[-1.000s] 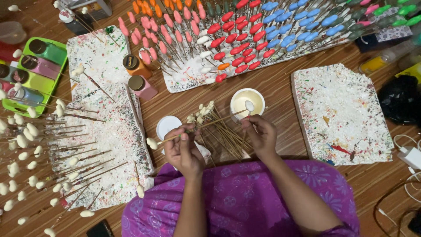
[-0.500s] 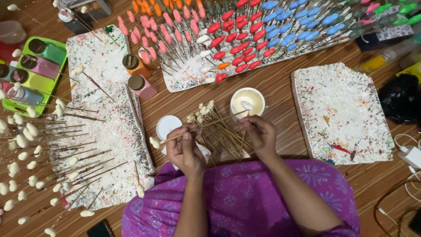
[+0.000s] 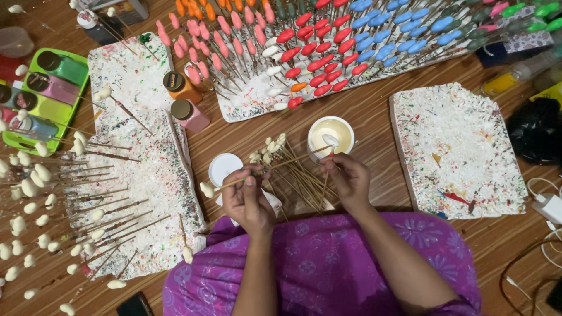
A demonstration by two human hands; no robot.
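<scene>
Stick (image 3: 234, 182) (white bud at its tip) pinched level in left hand (image 3: 249, 199); right hand (image 3: 349, 181) fingers grip a brush (image 3: 328, 169).

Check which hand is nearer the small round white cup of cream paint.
Right. The right hand sits just below the small round white cup of cream paint, dipping a stick into it. The left hand is farther off, lower left.

I see a brown wooden plank floor (image 3: 351, 111) running across my whole view, its boards laid at a slant. The light is soft and even, with a faint sheen on the wood near the top. White cables (image 3: 541, 190) and a white plug (image 3: 550, 206) lie on the boards at the right edge.
</scene>
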